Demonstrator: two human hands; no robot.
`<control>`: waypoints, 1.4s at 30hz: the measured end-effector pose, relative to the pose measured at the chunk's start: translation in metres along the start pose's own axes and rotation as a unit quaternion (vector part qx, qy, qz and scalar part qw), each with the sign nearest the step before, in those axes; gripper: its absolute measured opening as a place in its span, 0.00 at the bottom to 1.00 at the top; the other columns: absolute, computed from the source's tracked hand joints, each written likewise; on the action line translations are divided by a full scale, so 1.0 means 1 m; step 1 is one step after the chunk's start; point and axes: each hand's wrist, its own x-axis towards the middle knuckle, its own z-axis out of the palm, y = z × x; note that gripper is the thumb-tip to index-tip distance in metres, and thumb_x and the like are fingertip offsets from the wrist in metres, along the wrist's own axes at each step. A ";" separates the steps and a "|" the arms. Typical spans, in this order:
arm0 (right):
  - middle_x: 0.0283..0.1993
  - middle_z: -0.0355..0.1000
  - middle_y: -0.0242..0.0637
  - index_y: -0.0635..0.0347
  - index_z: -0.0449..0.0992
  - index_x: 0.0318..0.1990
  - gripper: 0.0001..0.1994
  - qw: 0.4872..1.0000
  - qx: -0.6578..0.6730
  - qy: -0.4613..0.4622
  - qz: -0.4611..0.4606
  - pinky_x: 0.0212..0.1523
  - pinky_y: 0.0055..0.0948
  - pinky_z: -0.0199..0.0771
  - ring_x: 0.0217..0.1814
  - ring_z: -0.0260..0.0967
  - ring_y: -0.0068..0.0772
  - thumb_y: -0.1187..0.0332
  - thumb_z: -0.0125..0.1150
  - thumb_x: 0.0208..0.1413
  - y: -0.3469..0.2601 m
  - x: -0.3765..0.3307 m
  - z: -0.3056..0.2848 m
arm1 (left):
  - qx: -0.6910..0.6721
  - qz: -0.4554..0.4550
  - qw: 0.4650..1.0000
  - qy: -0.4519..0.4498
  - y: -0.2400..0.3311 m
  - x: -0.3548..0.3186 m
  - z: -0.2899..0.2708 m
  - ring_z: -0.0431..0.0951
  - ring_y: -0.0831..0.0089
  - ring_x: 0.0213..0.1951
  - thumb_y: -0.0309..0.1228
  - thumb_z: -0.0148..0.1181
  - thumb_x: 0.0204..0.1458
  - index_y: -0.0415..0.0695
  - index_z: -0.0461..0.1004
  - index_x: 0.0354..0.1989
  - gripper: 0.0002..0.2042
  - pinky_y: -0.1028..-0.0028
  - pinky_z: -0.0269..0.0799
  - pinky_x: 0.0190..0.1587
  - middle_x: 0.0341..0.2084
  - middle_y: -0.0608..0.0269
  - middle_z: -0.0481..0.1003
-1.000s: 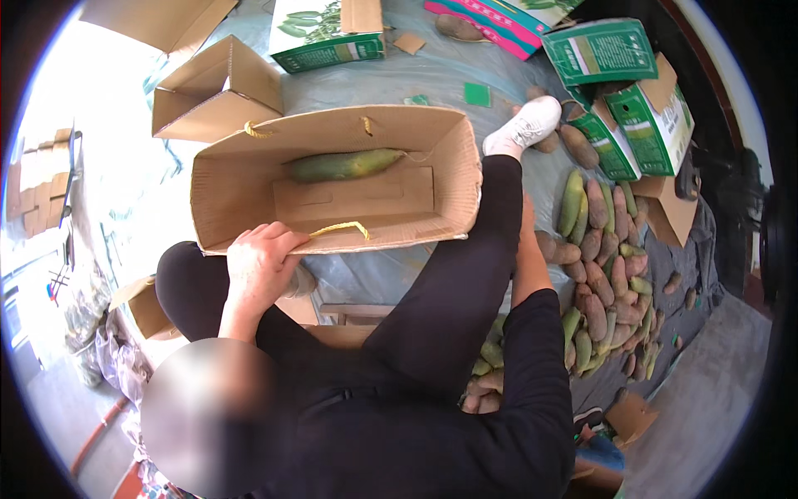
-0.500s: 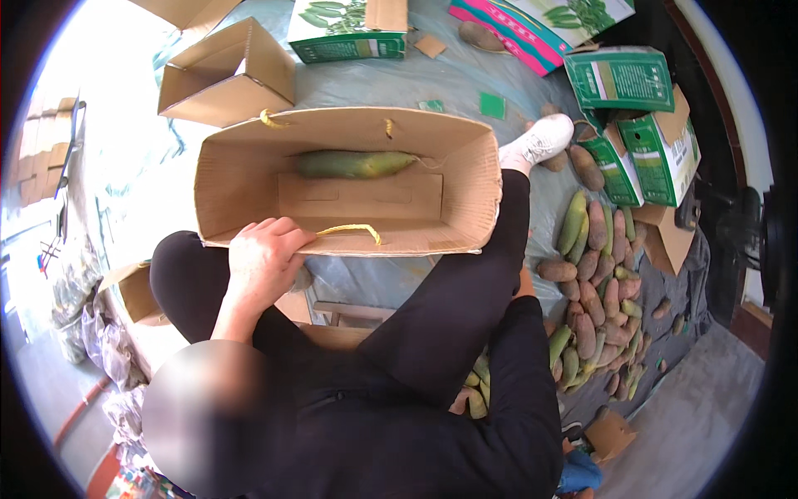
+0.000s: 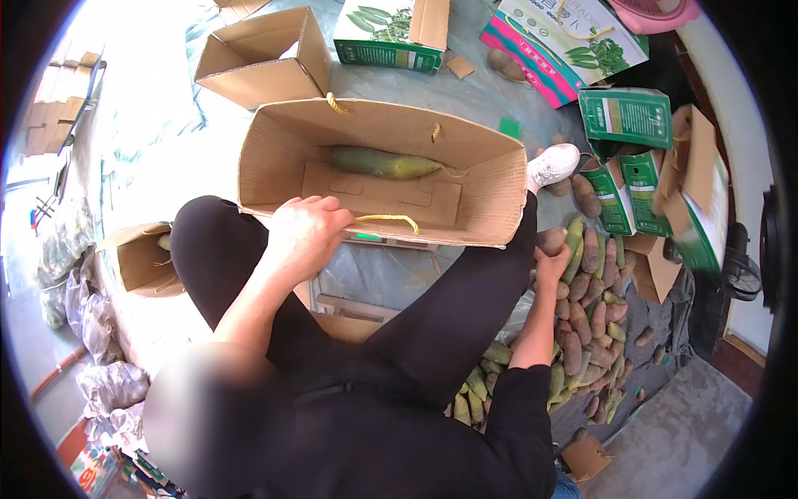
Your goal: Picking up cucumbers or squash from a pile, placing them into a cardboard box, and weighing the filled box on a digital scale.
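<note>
A tall open cardboard box (image 3: 495,187) with yellow rope handles leans between my legs. My left hand (image 3: 312,237) is closed on its near rim, beside a yellow handle. One long green radish (image 3: 386,163) with a thin root lies along the bottom of the box. Off to the right, past my knee, my right hand (image 3: 549,270) is closed round a brownish radish (image 3: 551,242). That hand is at the upper left edge of a pile of green and brownish radishes (image 3: 573,349).
Several green-and-white cartons (image 3: 625,116) stand at the far right, near a black fan-like object (image 3: 740,262). An open brown box (image 3: 264,62) sits at the back left, another (image 3: 145,270) beside my left knee. More green radishes (image 3: 475,387) lie by my right thigh.
My right hand has come out from behind my right leg and now holds a brownish radish. My left hand still grips the box rim. A carton at the far right has shifted.
</note>
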 end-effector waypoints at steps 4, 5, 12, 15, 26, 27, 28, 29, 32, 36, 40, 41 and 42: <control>0.53 0.63 0.42 0.67 0.59 0.56 0.36 0.989 0.097 -0.030 -0.110 0.56 0.32 0.63 0.56 0.63 0.35 0.77 0.72 0.37 -0.110 -0.016 -0.037 | -0.012 0.005 1.000 0.012 0.000 -0.002 0.000 0.76 0.64 0.35 0.29 0.60 0.40 0.47 0.78 0.31 0.07 0.66 0.70 0.37 0.25 0.64 0.73; 0.53 0.63 0.42 0.67 0.59 0.56 0.36 0.990 0.091 -0.021 -0.107 0.56 0.32 0.63 0.56 0.63 0.35 0.77 0.72 0.37 -0.137 -0.024 -0.044 | -0.012 0.001 1.000 0.005 0.000 -0.003 0.000 0.76 0.64 0.35 0.29 0.60 0.41 0.47 0.77 0.30 0.07 0.66 0.70 0.38 0.25 0.64 0.73; 0.56 0.61 0.40 0.61 0.58 0.57 0.39 0.931 0.167 -0.052 -0.320 0.57 0.36 0.65 0.57 0.63 0.35 0.76 0.74 0.36 -0.293 -0.079 -0.061 | -0.019 0.011 1.000 0.020 -0.001 -0.006 0.000 0.76 0.62 0.34 0.28 0.59 0.41 0.46 0.77 0.28 0.05 0.64 0.71 0.37 0.24 0.63 0.72; 0.54 0.63 0.37 0.58 0.60 0.56 0.38 0.903 0.176 -0.149 -0.362 0.55 0.36 0.66 0.55 0.64 0.33 0.74 0.75 0.33 -0.323 -0.099 -0.038 | -0.014 0.000 1.000 0.012 0.000 -0.006 0.001 0.76 0.62 0.34 0.28 0.59 0.41 0.46 0.76 0.28 0.04 0.64 0.71 0.37 0.24 0.63 0.72; 0.48 0.69 0.44 0.57 0.67 0.46 0.26 0.769 -0.280 -0.347 -0.459 0.48 0.45 0.68 0.51 0.65 0.50 0.69 0.68 0.35 -0.301 -0.123 0.111 | 0.001 0.006 1.000 -0.008 0.000 -0.011 0.001 0.77 0.63 0.35 0.30 0.59 0.45 0.46 0.77 0.28 0.04 0.64 0.71 0.39 0.25 0.62 0.73; 0.47 0.70 0.45 0.57 0.67 0.46 0.24 0.740 -0.341 -0.358 -0.455 0.47 0.45 0.69 0.51 0.66 0.50 0.69 0.67 0.37 -0.296 -0.124 0.116 | -0.002 0.009 1.000 -0.009 0.000 -0.011 0.002 0.76 0.62 0.35 0.29 0.59 0.44 0.47 0.77 0.31 0.06 0.64 0.71 0.40 0.26 0.63 0.73; 0.46 0.71 0.46 0.58 0.67 0.45 0.22 0.706 -0.418 -0.372 -0.435 0.47 0.45 0.69 0.51 0.67 0.50 0.69 0.65 0.39 -0.293 -0.122 0.118 | -0.002 0.012 1.000 -0.011 -0.001 -0.011 0.002 0.76 0.62 0.35 0.29 0.59 0.44 0.47 0.77 0.31 0.06 0.64 0.71 0.40 0.26 0.63 0.73; 0.46 0.71 0.46 0.58 0.67 0.45 0.22 0.713 -0.402 -0.367 -0.443 0.47 0.45 0.69 0.51 0.67 0.50 0.69 0.65 0.39 -0.292 -0.118 0.120 | -0.002 0.009 1.000 -0.007 -0.001 -0.010 0.002 0.76 0.62 0.35 0.30 0.59 0.44 0.47 0.78 0.31 0.06 0.64 0.71 0.40 0.26 0.62 0.73; 0.43 0.74 0.47 0.56 0.68 0.50 0.22 0.758 -0.329 -0.388 -0.408 0.45 0.45 0.71 0.48 0.72 0.49 0.67 0.62 0.44 -0.294 -0.105 0.108 | -0.009 0.008 1.000 -0.001 0.001 -0.008 0.003 0.76 0.61 0.35 0.31 0.59 0.45 0.47 0.78 0.32 0.06 0.64 0.71 0.39 0.26 0.62 0.73; 0.45 0.74 0.37 0.58 0.70 0.52 0.21 0.857 -0.006 -0.399 -0.325 0.48 0.29 0.72 0.46 0.71 0.29 0.70 0.64 0.49 -0.298 -0.088 0.065 | -0.007 -0.020 1.000 0.005 0.005 -0.006 -0.001 0.76 0.60 0.34 0.31 0.60 0.44 0.47 0.78 0.31 0.06 0.63 0.72 0.36 0.25 0.61 0.72; 0.43 0.73 0.33 0.62 0.72 0.50 0.16 0.913 0.146 -0.259 -0.280 0.46 0.23 0.71 0.44 0.69 0.21 0.74 0.60 0.54 -0.264 -0.057 -0.002 | -0.022 -0.026 0.999 0.005 0.011 -0.004 -0.003 0.76 0.62 0.35 0.30 0.59 0.44 0.48 0.78 0.32 0.06 0.65 0.72 0.37 0.28 0.63 0.74; 0.43 0.73 0.33 0.62 0.72 0.50 0.16 0.917 0.167 -0.218 -0.287 0.45 0.23 0.70 0.44 0.69 0.21 0.74 0.60 0.53 -0.248 -0.047 -0.013 | -0.032 -0.027 0.999 0.012 0.013 -0.003 -0.003 0.76 0.62 0.35 0.30 0.60 0.44 0.48 0.78 0.32 0.06 0.65 0.72 0.37 0.27 0.63 0.74; 0.43 0.73 0.33 0.62 0.72 0.50 0.16 0.928 0.162 -0.205 -0.267 0.45 0.23 0.70 0.44 0.69 0.21 0.74 0.60 0.53 -0.227 -0.039 -0.023 | -0.028 -0.029 0.999 0.008 0.014 -0.002 -0.004 0.76 0.61 0.33 0.30 0.60 0.44 0.47 0.78 0.31 0.06 0.65 0.72 0.36 0.26 0.62 0.74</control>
